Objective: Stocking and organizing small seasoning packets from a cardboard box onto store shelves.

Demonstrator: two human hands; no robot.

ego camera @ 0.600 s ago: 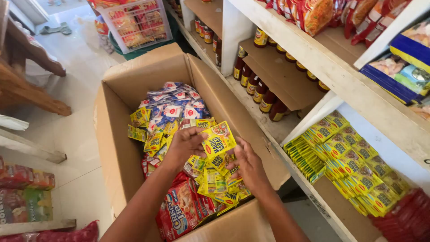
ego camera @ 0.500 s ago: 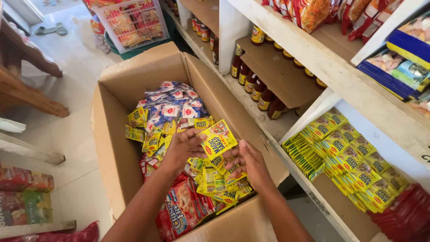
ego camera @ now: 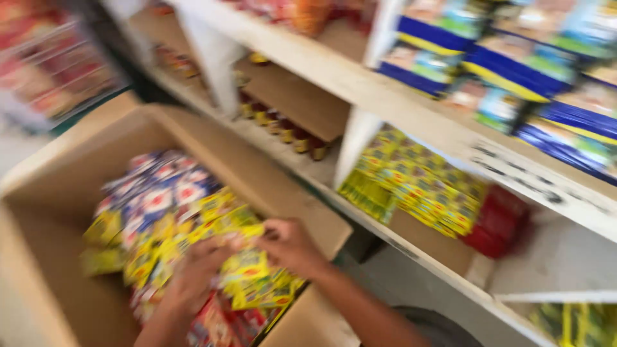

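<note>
The picture is blurred by motion. Both my hands are inside a large open cardboard box (ego camera: 283, 186) of snack packets. My left hand (ego camera: 196, 273) and my right hand (ego camera: 289, 244) meet over a bunch of small yellow sachets (ego camera: 254, 279) and both grip it, lifted slightly above the heap. Blue-and-white packets (ego camera: 157, 186) lie at the far end of the box, and red packets (ego camera: 222, 324) lie under my wrists at the near end.
A white shelf unit (ego camera: 385, 103) runs along the right. Its lower level holds stacked yellow sachets (ego camera: 418, 189), red packs (ego camera: 498, 222) and small dark bottles (ego camera: 286, 132). Blue and yellow boxes (ego camera: 508, 71) stand higher up. A wire rack of packets (ego camera: 51, 64) is far left.
The camera has swung right toward the shelves. My hands have closed together on the yellow sachets and gathered them into a bunch.
</note>
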